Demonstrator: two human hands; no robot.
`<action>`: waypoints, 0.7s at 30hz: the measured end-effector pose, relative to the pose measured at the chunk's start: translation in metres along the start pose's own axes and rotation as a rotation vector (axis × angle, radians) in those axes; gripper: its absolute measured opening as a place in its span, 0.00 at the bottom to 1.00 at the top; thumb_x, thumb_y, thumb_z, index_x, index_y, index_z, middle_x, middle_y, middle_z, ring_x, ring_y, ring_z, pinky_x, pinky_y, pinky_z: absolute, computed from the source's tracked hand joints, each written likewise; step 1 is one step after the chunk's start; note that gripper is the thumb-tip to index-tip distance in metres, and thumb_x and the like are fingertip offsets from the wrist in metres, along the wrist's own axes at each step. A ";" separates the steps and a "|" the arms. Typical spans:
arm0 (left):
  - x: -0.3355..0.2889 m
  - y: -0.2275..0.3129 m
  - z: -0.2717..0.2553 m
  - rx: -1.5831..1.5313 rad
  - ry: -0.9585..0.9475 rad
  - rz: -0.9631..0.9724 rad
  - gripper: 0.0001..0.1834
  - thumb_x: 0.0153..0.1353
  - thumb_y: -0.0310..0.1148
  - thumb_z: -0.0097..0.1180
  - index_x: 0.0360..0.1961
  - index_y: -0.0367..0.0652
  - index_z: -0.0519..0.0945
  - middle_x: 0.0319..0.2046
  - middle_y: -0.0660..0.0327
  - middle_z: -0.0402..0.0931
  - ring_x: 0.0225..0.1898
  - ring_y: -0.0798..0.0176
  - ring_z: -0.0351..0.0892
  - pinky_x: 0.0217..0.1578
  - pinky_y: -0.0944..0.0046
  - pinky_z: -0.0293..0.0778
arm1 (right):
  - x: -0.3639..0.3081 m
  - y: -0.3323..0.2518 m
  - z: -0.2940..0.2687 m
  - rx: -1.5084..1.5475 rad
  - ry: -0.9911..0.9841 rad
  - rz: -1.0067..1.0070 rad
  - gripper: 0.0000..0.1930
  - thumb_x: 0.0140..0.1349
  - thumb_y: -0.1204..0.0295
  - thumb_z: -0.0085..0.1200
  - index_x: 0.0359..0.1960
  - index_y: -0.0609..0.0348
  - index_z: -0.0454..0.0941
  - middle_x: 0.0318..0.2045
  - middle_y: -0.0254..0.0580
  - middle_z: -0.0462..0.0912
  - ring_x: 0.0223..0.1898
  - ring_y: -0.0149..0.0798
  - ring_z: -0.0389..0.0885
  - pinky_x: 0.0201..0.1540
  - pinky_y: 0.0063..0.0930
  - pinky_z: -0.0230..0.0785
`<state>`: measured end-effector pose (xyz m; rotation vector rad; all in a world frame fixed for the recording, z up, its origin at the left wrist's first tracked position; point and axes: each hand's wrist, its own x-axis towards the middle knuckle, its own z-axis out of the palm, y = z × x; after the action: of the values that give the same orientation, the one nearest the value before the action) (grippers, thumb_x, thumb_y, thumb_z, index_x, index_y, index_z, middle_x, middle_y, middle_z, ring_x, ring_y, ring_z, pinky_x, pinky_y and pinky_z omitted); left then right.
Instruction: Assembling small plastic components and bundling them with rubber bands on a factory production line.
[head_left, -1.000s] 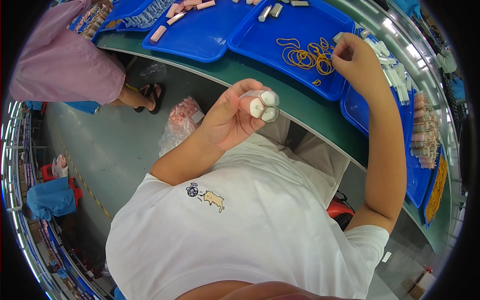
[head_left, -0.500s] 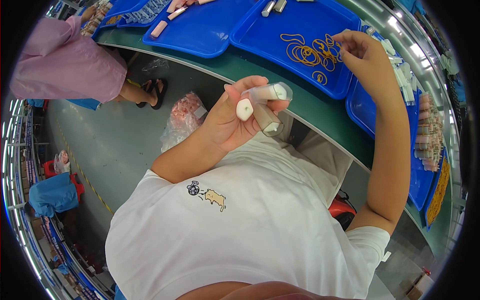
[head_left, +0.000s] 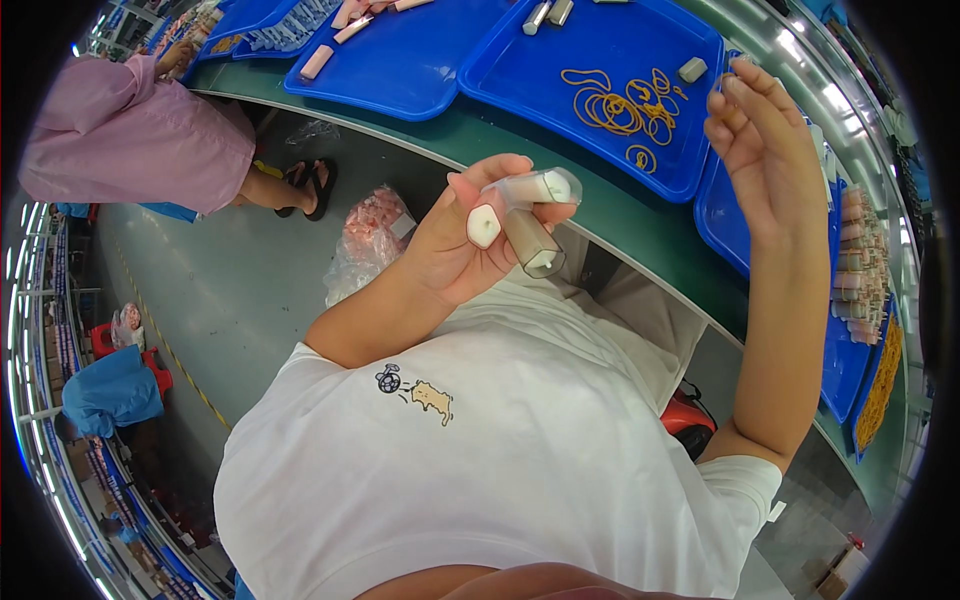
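Observation:
In front of my chest, my left hand (head_left: 450,235) is closed around three small capped tubes. One has a clear cap over a white body (head_left: 545,187), one a smoky translucent cap (head_left: 534,243), and one shows a white end with a pink rim (head_left: 485,227). My right hand (head_left: 755,140) is raised over the right edge of a blue tray, fingers curled with the tips drawn together; what they may hold is too small to make out. Yellow rubber bands (head_left: 610,108) lie loose in that blue tray (head_left: 530,90), and a short greyish tube piece (head_left: 692,69) lies near its right edge.
Another blue tray (head_left: 400,85) with pink tubes (head_left: 317,62) is on the green table (head_left: 450,140). To the right stand stacked bundles of tubes (head_left: 858,265) and a heap of yellow bands (head_left: 877,390). A person in pink (head_left: 150,130) works at the left.
My right hand has moved right, away from the rubber bands, and its fingers have turned upward. The greyish piece at the tray's right side now shows. My left hand stays nearly still with the tubes.

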<state>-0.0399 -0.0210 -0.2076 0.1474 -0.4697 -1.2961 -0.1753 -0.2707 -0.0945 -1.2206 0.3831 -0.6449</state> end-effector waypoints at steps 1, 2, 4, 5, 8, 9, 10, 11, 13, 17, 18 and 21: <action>0.000 0.000 0.001 -0.045 -0.030 0.041 0.30 0.60 0.55 0.53 0.57 0.47 0.73 0.57 0.48 0.72 0.60 0.47 0.73 0.52 0.56 0.80 | -0.014 0.000 0.013 0.019 -0.012 0.005 0.14 0.61 0.76 0.57 0.49 0.62 0.75 0.33 0.34 0.79 0.33 0.26 0.78 0.31 0.16 0.70; 0.000 -0.001 0.002 -0.092 -0.062 0.079 0.32 0.62 0.56 0.51 0.59 0.44 0.70 0.56 0.45 0.73 0.60 0.47 0.72 0.53 0.54 0.79 | -0.030 -0.001 0.023 0.038 -0.021 0.009 0.13 0.61 0.75 0.58 0.47 0.62 0.77 0.31 0.35 0.80 0.30 0.25 0.79 0.29 0.16 0.70; -0.001 0.002 0.003 -0.101 -0.048 0.083 0.32 0.62 0.56 0.51 0.59 0.44 0.70 0.56 0.46 0.73 0.60 0.47 0.73 0.53 0.54 0.79 | -0.067 0.005 0.036 0.121 -0.238 0.133 0.10 0.62 0.76 0.57 0.44 0.62 0.77 0.32 0.38 0.82 0.26 0.26 0.79 0.27 0.17 0.71; -0.001 0.004 0.003 -0.110 -0.035 0.080 0.32 0.62 0.56 0.50 0.59 0.45 0.70 0.56 0.46 0.73 0.60 0.47 0.73 0.53 0.54 0.79 | -0.087 0.010 0.041 0.171 -0.309 0.244 0.08 0.63 0.76 0.56 0.43 0.62 0.77 0.33 0.40 0.82 0.25 0.26 0.79 0.27 0.17 0.71; 0.000 0.007 0.002 -0.068 -0.027 0.107 0.31 0.63 0.55 0.50 0.59 0.44 0.71 0.56 0.46 0.73 0.60 0.48 0.73 0.53 0.55 0.79 | -0.140 0.020 0.055 0.300 -0.527 0.598 0.08 0.65 0.77 0.52 0.45 0.63 0.75 0.45 0.52 0.83 0.22 0.29 0.80 0.23 0.18 0.70; 0.001 0.008 0.001 -0.067 -0.025 0.107 0.31 0.63 0.55 0.50 0.59 0.44 0.71 0.56 0.46 0.73 0.60 0.48 0.73 0.53 0.55 0.79 | -0.147 0.021 0.060 0.302 -0.527 0.599 0.08 0.65 0.77 0.52 0.45 0.63 0.75 0.45 0.52 0.83 0.22 0.29 0.80 0.23 0.18 0.70; 0.000 0.009 0.001 -0.055 -0.019 0.116 0.31 0.63 0.55 0.50 0.59 0.44 0.70 0.56 0.46 0.73 0.60 0.48 0.73 0.53 0.54 0.79 | -0.153 0.023 0.066 0.402 -0.409 0.545 0.08 0.66 0.78 0.51 0.46 0.63 0.73 0.50 0.57 0.80 0.23 0.30 0.81 0.22 0.18 0.70; 0.000 0.009 0.000 -0.042 -0.012 0.125 0.31 0.63 0.55 0.49 0.59 0.44 0.70 0.56 0.46 0.73 0.60 0.48 0.73 0.54 0.54 0.78 | -0.156 0.025 0.068 0.500 -0.291 0.491 0.08 0.66 0.79 0.50 0.46 0.64 0.71 0.54 0.61 0.77 0.25 0.32 0.83 0.21 0.18 0.69; 0.001 0.010 0.000 -0.037 -0.013 0.123 0.31 0.63 0.55 0.50 0.59 0.44 0.70 0.56 0.46 0.73 0.60 0.48 0.73 0.54 0.54 0.78 | -0.150 0.044 0.055 0.322 -0.187 0.210 0.10 0.64 0.78 0.53 0.45 0.62 0.69 0.56 0.65 0.74 0.22 0.33 0.81 0.19 0.20 0.69; 0.004 0.002 0.007 0.046 -0.007 0.157 0.31 0.61 0.55 0.54 0.59 0.47 0.71 0.57 0.45 0.72 0.60 0.49 0.73 0.55 0.52 0.77 | -0.133 0.061 0.042 -0.138 -0.143 -0.361 0.14 0.57 0.73 0.65 0.38 0.60 0.71 0.57 0.65 0.74 0.29 0.38 0.83 0.26 0.26 0.73; 0.004 0.000 0.009 0.044 -0.009 0.150 0.31 0.61 0.55 0.54 0.59 0.47 0.71 0.57 0.45 0.72 0.60 0.49 0.73 0.55 0.52 0.77 | -0.128 0.064 0.041 -0.337 -0.229 -0.560 0.17 0.52 0.72 0.70 0.37 0.61 0.73 0.56 0.65 0.76 0.36 0.40 0.85 0.26 0.24 0.70; 0.006 -0.005 0.012 0.084 0.027 0.100 0.31 0.58 0.56 0.57 0.58 0.50 0.72 0.59 0.48 0.71 0.59 0.52 0.74 0.55 0.52 0.76 | -0.119 0.061 0.058 -0.627 -0.061 -0.780 0.22 0.45 0.63 0.73 0.38 0.62 0.79 0.50 0.60 0.81 0.35 0.41 0.84 0.26 0.25 0.69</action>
<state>-0.0480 -0.0262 -0.1966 0.2088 -0.5022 -1.1762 -0.2165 -0.1392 -0.1422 -2.0138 0.0299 -1.2005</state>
